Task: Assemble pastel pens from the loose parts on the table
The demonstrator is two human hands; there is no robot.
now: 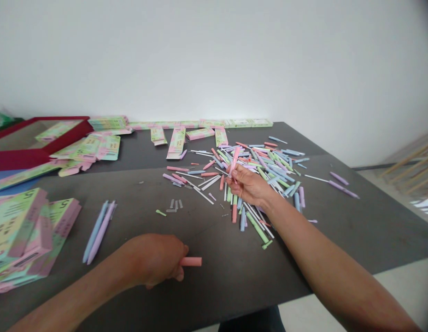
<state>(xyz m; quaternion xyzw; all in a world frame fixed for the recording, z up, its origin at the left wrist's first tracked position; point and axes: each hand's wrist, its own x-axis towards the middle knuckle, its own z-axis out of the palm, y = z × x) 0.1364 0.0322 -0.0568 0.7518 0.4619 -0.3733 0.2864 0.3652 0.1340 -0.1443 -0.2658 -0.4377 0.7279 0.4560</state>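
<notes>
My left hand (165,260) is closed around a pink pen barrel (192,261), whose end sticks out to the right, low over the near part of the table. Over the left side of a pile of pen parts (269,166), my right hand (246,182) pinches a pink pen piece (235,159) that points up and away. The pile mixes pink, green, blue and purple barrels with white refills. A green clip (161,212) and several small clear pieces (172,205) lie between the two hands. Left of my left hand, a blue pen (95,232) and a purple pen (101,233) lie side by side.
Stacked pastel boxes (18,230) stand at the left. Behind them is a red box (67,133), and flattened cartons (96,147) lie beside it. More cartons (175,140) line the wall side of the dark table (131,184). Purple parts (343,189) lie toward the right edge.
</notes>
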